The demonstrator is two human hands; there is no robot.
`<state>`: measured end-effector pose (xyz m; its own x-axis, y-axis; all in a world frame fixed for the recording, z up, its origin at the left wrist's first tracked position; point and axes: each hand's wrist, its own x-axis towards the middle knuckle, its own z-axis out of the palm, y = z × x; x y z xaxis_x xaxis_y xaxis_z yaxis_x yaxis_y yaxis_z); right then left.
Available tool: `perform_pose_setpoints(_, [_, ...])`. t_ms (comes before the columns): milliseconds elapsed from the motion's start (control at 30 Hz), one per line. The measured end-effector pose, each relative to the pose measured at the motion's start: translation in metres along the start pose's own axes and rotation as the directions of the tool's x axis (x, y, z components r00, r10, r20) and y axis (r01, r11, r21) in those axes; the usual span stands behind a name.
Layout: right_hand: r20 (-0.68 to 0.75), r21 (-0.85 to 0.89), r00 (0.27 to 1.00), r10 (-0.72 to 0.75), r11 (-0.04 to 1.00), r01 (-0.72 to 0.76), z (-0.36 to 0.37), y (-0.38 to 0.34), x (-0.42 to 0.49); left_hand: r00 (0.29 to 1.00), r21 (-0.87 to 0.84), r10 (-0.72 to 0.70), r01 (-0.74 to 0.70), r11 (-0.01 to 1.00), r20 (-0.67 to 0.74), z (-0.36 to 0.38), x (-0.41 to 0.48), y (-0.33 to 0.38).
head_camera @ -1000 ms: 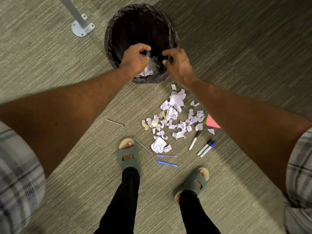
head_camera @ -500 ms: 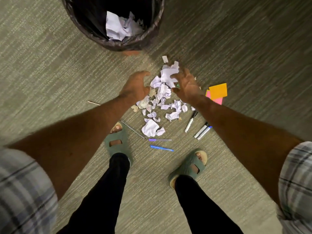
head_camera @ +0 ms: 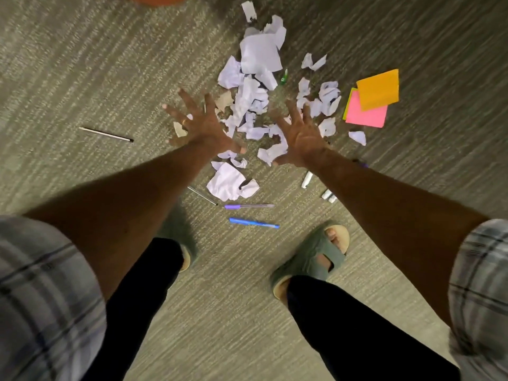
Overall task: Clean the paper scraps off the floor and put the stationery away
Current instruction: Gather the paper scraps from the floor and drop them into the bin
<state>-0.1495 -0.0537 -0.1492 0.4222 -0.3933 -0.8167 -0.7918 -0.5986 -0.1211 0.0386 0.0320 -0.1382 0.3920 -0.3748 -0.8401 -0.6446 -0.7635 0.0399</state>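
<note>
Head view, looking straight down at the floor:

Left hand (head_camera: 202, 125): fingers spread wide, palm down, holding nothing, at the left edge of the scrap pile. There's a ring on one finger.

Right hand (head_camera: 301, 133): same deal, splayed right open and empty, over the right-middle of the pile.

Paper scraps (head_camera: 258, 78): white crumpled bits all over the carpet (head_camera: 82, 64) between and beyond both hands. Biggest sheet sits at the far end, and another crumpled wad (head_camera: 226, 182) lies nearer the feet.

Sticky notes (head_camera: 378, 89): orange pad lying on top of a pink one, off to the right of the scraps.

Pens: a purple pen (head_camera: 247, 206) and a blue pen (head_camera: 253, 223) lie almost parallel just ahead of the feet; a thin dark pen (head_camera: 105, 134) lies well off to the left, another thin one (head_camera: 202, 195) pokes out from under the left forearm.

Markers (head_camera: 329, 195): white barrels half hidden by the right forearm, can't tell how many.

Feet: green sandals (head_camera: 310, 257), dark trousers.
</note>
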Motion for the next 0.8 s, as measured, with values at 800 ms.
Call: perform_pose_setpoints(800, [-0.282,-0.161,0.920,-0.273,0.959,0.235,0.071,-0.040,0.029,0.881,0.023,0.266,-0.280,0.960,-0.392,0.076,0.012,-0.006])
